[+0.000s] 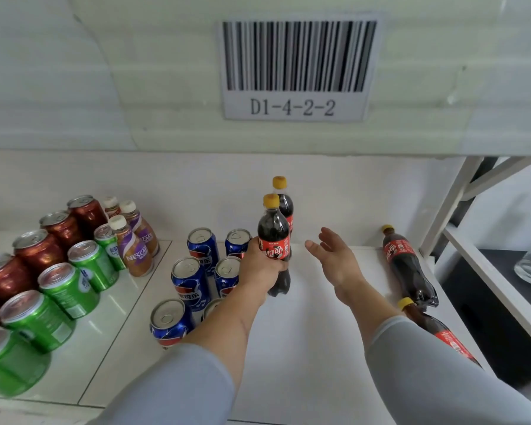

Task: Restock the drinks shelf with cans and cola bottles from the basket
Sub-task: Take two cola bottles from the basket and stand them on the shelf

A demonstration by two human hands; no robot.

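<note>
Cola bottle (273, 240) (upright) gripped in left hand (259, 266); right hand (334, 256) beside it, fingers spread.

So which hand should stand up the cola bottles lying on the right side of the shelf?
Right. The right hand is open and empty, nearer the two lying cola bottles. The left hand grips an upright cola bottle beside the blue cans.

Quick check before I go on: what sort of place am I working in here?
Probably a shop or stockroom drinks shelf. A barcode location label reading D1-4-2-2 is fixed above, blue, green and red cans stand in rows by brand, and the left hand grips a yellow-capped dark cola bottle upright.
</note>
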